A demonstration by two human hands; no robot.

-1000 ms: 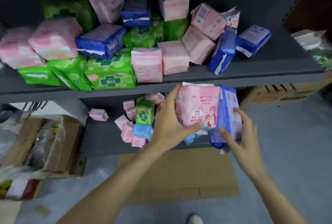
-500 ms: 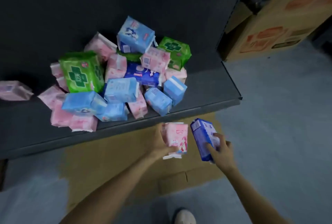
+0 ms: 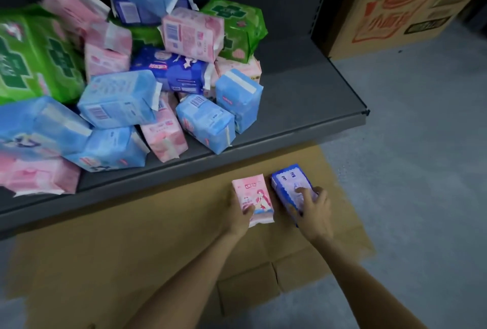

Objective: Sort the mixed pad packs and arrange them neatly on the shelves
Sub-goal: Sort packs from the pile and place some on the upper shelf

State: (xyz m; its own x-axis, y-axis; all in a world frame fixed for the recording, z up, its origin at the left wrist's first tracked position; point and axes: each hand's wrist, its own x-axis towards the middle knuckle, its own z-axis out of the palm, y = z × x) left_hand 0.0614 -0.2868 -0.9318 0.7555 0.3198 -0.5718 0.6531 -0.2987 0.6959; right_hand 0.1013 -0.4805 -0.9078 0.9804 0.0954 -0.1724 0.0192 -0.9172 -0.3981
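We note the left hand (image 3: 238,211) gripping a pink pack (image 3: 253,198) and the right hand (image 3: 315,208) gripping a blue pack (image 3: 291,187), lower centre; the loose heap (image 3: 147,96) at upper left could slide off the shelf (image 3: 303,107) if knocked.

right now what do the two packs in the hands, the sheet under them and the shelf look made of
Pink pack and dark blue pack: thin printed plastic film, slightly glossy, with crimped ends. Sheet on the floor: brown corrugated cardboard, matte, with fold creases. Shelf: probably painted metal, smooth grey with a rolled front lip.
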